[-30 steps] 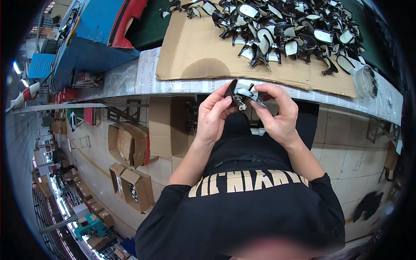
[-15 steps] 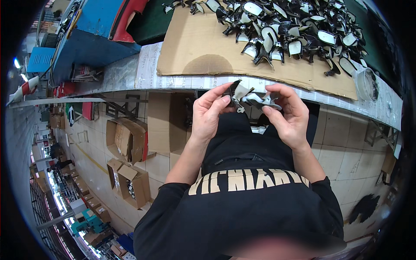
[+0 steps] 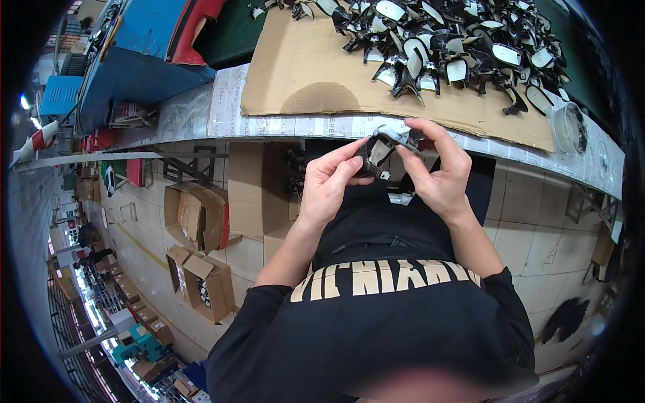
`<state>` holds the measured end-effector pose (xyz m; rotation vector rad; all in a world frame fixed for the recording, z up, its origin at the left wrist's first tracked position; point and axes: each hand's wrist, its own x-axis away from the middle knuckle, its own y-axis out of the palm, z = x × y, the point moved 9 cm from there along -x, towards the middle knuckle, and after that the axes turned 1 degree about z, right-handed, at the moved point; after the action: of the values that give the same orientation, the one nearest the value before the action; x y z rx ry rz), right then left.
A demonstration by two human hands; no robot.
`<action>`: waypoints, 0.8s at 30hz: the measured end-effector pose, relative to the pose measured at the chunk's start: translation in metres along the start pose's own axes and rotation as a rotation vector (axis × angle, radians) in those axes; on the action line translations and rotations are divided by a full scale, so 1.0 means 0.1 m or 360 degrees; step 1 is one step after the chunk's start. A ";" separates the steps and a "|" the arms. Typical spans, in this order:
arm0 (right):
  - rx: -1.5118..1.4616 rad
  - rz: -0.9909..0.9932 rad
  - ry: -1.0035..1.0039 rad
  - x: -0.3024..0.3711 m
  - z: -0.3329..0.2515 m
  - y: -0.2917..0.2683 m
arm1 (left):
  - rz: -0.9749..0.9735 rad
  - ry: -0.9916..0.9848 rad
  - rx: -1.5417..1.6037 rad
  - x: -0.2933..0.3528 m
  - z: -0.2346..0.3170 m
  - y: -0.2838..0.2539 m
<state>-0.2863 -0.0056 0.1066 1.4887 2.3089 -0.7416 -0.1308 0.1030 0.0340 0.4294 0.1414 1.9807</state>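
In front of me, just off the bench's near edge, both hands hold small curved pieces close together. My left hand (image 3: 326, 191) pinches a glossy black piece with a white inner face (image 3: 379, 152) between thumb and fingers. My right hand (image 3: 440, 176) grips a greyish, shiny curved piece (image 3: 401, 139) by its right end. The two pieces overlap in view; whether they are joined or only touching I cannot tell. Beyond my hands, a heap of similar black-and-white curved pieces (image 3: 457, 70) lies on a cardboard sheet (image 3: 275, 77).
A clear round tub or tape roll (image 3: 570, 129) stands at the bench's right end. Blue machinery (image 3: 144, 70) with a red part is at the left. Open cardboard boxes (image 3: 195, 215) sit on the tiled floor below, one (image 3: 218, 289) with pieces inside.
My right hand has moved slightly left and up, turning its greyish piece over the black piece. My left hand has shifted a little right and down.
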 end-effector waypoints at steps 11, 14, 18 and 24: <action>-0.0224 -0.0159 0.0246 0.25 0.04 0.08 | 0.0094 -0.0196 0.0315 -0.03 -0.19 -0.09; -0.0141 -0.0148 0.0146 0.26 0.03 0.12 | 0.0122 -0.0189 0.0237 -0.02 -0.18 -0.09; 0.0059 -0.0048 0.0016 0.20 0.05 0.03 | 0.0128 -0.0218 0.0340 -0.03 -0.23 -0.14; 0.0103 0.0142 0.0281 0.19 0.34 -0.18 | 0.0051 -0.0312 0.0483 -0.02 -0.29 -0.15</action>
<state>-0.3115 -0.0164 0.0740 1.7377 2.3456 -0.6925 -0.1279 0.1100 0.0025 0.8231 0.3146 1.9409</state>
